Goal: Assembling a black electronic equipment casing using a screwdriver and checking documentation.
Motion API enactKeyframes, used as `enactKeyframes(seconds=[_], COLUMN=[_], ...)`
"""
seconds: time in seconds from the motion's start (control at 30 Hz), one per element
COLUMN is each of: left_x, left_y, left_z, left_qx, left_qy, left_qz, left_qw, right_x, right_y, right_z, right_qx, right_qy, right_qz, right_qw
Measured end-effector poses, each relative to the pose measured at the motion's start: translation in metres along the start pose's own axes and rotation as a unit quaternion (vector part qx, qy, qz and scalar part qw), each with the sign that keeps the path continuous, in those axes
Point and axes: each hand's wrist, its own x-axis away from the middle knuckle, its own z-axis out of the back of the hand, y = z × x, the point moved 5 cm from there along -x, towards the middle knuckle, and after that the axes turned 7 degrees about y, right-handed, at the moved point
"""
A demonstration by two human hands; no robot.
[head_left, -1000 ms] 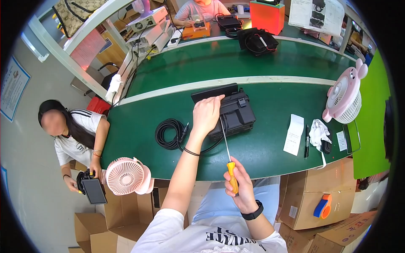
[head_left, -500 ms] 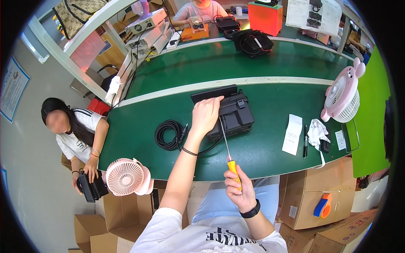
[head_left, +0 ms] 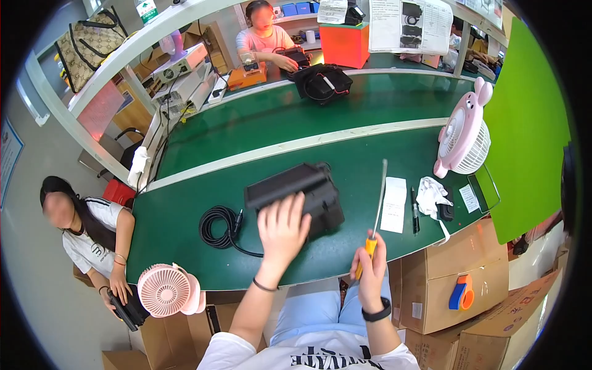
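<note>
A black plastic case lies on the green bench in front of me, with a broad dark panel along its upper left side. My left hand rests on the near side of the case, fingers stretched out and slightly spread, covering part of it. From the case's near side a black cable runs to a coil on the left. In my right hand is a screwdriver with a yellow handle; its long metal shaft points up and away, apart from the case.
Right of the screwdriver lie a white paper slip, a pen and crumpled white tissue. A pink fan stands beyond; another fan is at the left edge. Co-workers sit left and across the bench.
The screwdriver has come away from the case to the right. My left hand has shifted from the case's upper edge to lie across its near side. The panel now sits over the case. The view has shifted.
</note>
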Motion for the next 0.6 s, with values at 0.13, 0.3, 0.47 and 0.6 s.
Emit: enactKeyframes(seconds=[0.13,0.3,0.47,0.6], left_x=[0.065,0.072,0.072,0.059], left_y=[0.039,0.027,-0.023,-0.074], left_z=[0.018,0.032,0.036,0.031], left_qx=[-0.077,-0.04,-0.196,-0.21], left_qy=[-0.028,-0.051,-0.052,-0.043], left_qz=[-0.056,0.011,0.068,0.1], left_qw=[0.995,0.998,0.977,0.972], right_x=[-0.051,-0.087,-0.083,-0.081], right_y=[0.015,0.04,0.041,0.04], right_z=[0.014,0.023,0.022,0.021], right_qx=[0.131,0.197,0.23,0.261], right_qy=[0.016,0.031,-0.006,-0.027], right_qz=[0.05,0.112,0.093,0.112], right_qw=[0.99,0.974,0.969,0.959])
